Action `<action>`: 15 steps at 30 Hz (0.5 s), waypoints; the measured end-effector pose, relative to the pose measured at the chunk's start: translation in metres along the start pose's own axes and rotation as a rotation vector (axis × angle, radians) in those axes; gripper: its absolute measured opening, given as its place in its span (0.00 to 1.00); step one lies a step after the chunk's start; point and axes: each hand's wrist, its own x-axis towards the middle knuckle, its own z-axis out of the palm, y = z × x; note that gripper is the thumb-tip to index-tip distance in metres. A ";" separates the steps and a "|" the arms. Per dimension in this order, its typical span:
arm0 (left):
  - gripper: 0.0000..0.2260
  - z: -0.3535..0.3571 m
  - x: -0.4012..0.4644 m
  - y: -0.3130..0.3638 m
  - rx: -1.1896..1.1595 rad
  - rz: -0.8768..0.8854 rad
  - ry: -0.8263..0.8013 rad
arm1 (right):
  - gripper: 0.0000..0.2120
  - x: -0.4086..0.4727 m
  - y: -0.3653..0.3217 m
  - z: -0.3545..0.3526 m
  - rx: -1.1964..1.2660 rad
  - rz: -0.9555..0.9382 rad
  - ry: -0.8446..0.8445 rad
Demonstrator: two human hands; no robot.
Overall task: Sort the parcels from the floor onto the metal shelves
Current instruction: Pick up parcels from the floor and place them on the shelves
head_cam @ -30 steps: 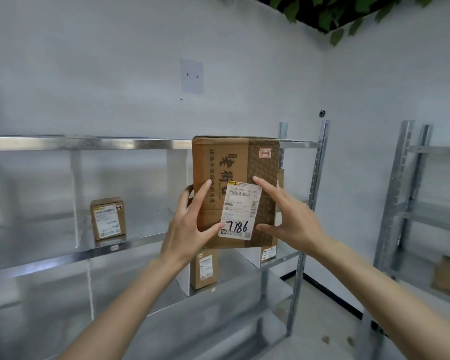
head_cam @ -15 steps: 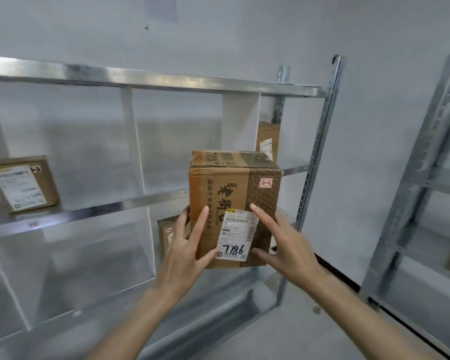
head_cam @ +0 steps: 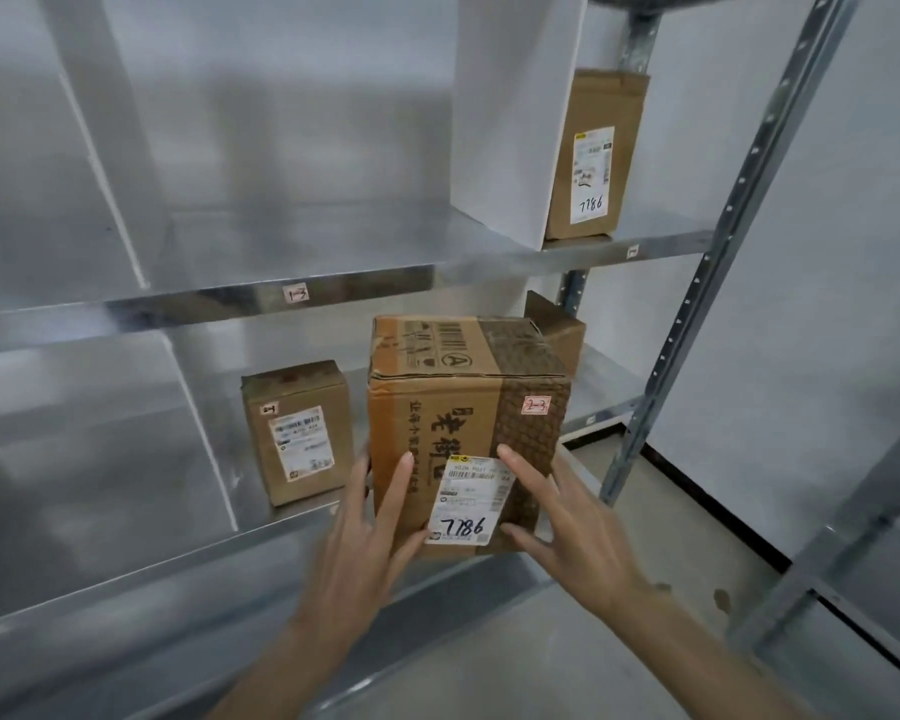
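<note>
I hold a brown cardboard parcel (head_cam: pixel 458 407) between both hands, in front of the lower metal shelf (head_cam: pixel 126 553). Its white label reads 7786 and a pink tag reads 2-3. My left hand (head_cam: pixel 365 532) grips its lower left side, fingers spread over the front. My right hand (head_cam: pixel 567 522) presses the lower right side. Whether the parcel's base touches the shelf is hidden by my hands.
A smaller labelled box (head_cam: pixel 297 433) stands on the same shelf to the left. Another box (head_cam: pixel 557 330) sits behind the parcel. A tall parcel marked 7786 (head_cam: pixel 596 158) stands on the upper shelf (head_cam: pixel 333 252) beside a white divider (head_cam: pixel 505 122). A second rack (head_cam: pixel 853 511) stands right.
The parcel has come down from the upper shelf level to the lower shelf, both hands still on it. My view has dropped and moved closer to the rack.
</note>
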 end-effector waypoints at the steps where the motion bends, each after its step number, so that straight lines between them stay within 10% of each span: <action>1: 0.43 0.011 0.000 -0.007 0.007 -0.002 0.004 | 0.56 0.004 0.008 0.012 -0.001 -0.001 -0.007; 15: 0.42 0.120 0.022 -0.074 0.084 -0.162 0.023 | 0.59 0.077 0.112 0.136 0.092 -0.124 -0.061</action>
